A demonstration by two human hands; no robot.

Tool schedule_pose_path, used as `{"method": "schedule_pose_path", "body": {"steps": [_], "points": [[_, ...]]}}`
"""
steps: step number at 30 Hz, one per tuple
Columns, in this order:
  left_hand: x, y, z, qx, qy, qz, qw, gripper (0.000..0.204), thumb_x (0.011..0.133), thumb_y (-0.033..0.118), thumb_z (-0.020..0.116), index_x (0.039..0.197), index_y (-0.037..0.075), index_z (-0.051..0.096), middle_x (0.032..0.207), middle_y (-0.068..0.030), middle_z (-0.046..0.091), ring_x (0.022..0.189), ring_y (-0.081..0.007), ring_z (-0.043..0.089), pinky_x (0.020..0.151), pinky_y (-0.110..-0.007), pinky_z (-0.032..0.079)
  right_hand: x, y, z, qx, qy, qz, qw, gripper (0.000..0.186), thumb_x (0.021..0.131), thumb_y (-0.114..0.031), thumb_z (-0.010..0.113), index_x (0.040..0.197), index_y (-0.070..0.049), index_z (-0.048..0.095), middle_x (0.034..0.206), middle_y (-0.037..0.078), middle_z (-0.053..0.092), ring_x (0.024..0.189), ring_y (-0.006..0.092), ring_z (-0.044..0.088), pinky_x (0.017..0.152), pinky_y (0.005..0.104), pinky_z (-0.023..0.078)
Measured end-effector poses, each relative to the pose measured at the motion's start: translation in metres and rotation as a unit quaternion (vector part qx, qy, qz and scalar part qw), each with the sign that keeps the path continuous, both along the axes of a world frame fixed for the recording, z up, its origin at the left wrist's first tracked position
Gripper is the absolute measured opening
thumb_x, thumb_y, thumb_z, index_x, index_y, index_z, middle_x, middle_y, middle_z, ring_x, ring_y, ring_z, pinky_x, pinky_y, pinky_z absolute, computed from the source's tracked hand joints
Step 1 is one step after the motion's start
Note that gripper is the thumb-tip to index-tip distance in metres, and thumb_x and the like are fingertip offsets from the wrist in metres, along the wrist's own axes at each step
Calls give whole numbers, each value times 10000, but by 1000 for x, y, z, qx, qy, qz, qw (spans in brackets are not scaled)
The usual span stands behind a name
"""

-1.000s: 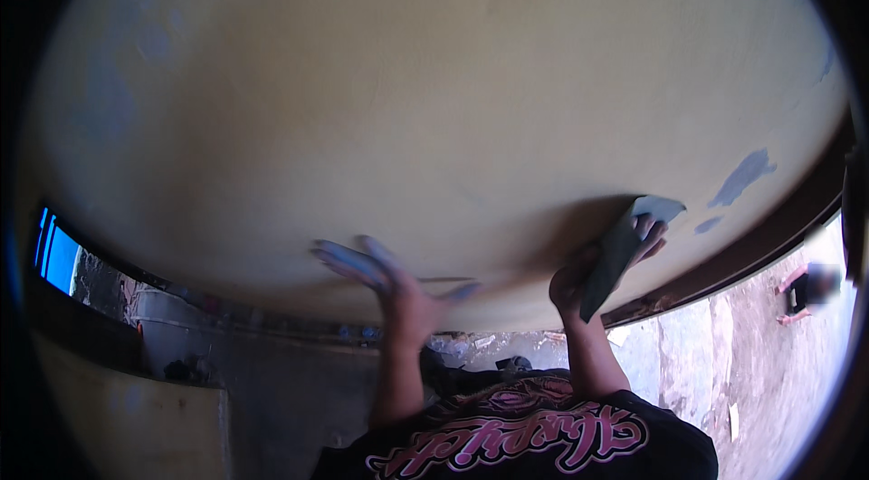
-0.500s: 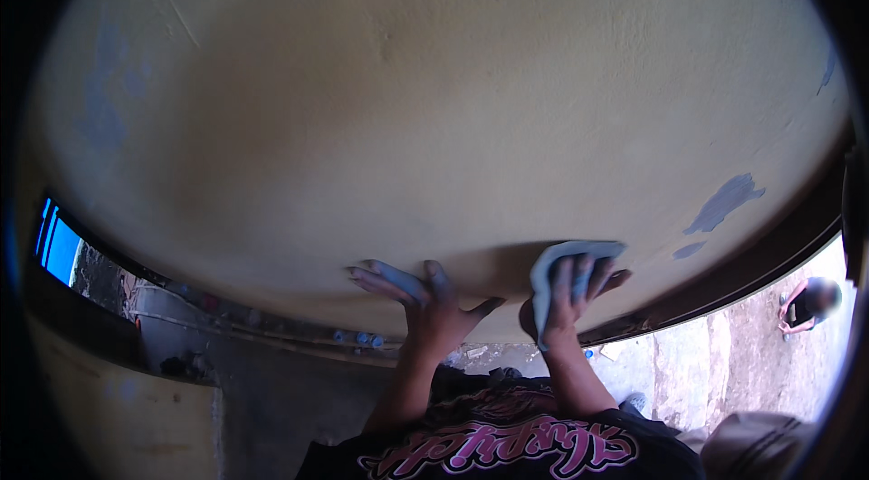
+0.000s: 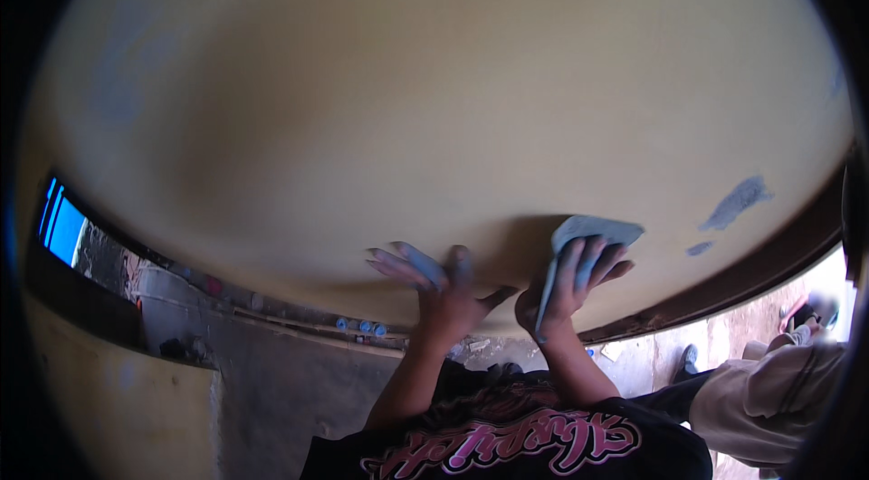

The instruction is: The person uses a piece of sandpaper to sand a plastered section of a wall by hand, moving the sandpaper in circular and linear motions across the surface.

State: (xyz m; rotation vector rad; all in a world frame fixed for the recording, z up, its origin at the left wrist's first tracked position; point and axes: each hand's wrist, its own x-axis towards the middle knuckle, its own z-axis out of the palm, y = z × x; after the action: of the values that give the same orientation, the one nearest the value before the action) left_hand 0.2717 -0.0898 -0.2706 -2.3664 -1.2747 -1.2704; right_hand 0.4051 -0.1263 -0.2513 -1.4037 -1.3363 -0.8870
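One grey sheet [image 3: 599, 228] in right fingers [image 3: 568, 270]; left fingers [image 3: 421, 263] splayed at wall [image 3: 471, 118].

The left forearm [image 3: 400, 389] slants up and to the right and the right forearm [image 3: 582, 369] up and to the left, both bare, so that the wrists stand closer together than the elbow ends. The left grip [image 3: 448, 301] is spread wide, back toward the camera, its fingers [image 3: 420, 263] fanned up and leftward and its thumb [image 3: 498, 299] stuck out to the right. Beside it but apart, the right grip [image 3: 563, 299] points up and rightward, fingers extended and slightly parted, blue-grey colour showing on both sets of fingers.
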Motion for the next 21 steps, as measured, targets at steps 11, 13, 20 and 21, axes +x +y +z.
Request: {"method": "schedule_pose_path", "body": {"steps": [11,13,20,21], "points": [[-40,3,-1,27,101,5,994,679,565,543,666,1077,179,406,1290,-257,-25,1125,-562,-184,776,-739,-48,-18,-4,6,29,28,4,999,435,846,-233,403,1221,-19,351,1337,159,242,1241,422,97,948,576,-57],[-36,6,-4,17,55,-9,998,652,597,559,630,1137,287,386,1313,-172,65,1171,-513,-160,768,-750,-57,-24,0,-32,-23,-67,-35,997,461,800,-240,469,1194,-16,387,1338,156,244,1235,428,125,944,597,-29],[-42,1,7,-17,89,16,996,545,594,561,625,998,221,490,1092,-203,267,1135,-550,-31,755,-754,-46,-33,3,14,1,-8,30,1000,430,808,-152,392,1185,54,377,1317,210,254,1244,429,60,937,580,-85],[-42,0,11,-32,106,25,994,563,592,561,626,989,186,490,1089,-214,275,1121,-556,6,760,-751,-37,-32,3,-2,-6,-49,2,999,424,805,-182,400,1169,35,402,1321,178,268,1243,430,74,940,580,-83]]}}
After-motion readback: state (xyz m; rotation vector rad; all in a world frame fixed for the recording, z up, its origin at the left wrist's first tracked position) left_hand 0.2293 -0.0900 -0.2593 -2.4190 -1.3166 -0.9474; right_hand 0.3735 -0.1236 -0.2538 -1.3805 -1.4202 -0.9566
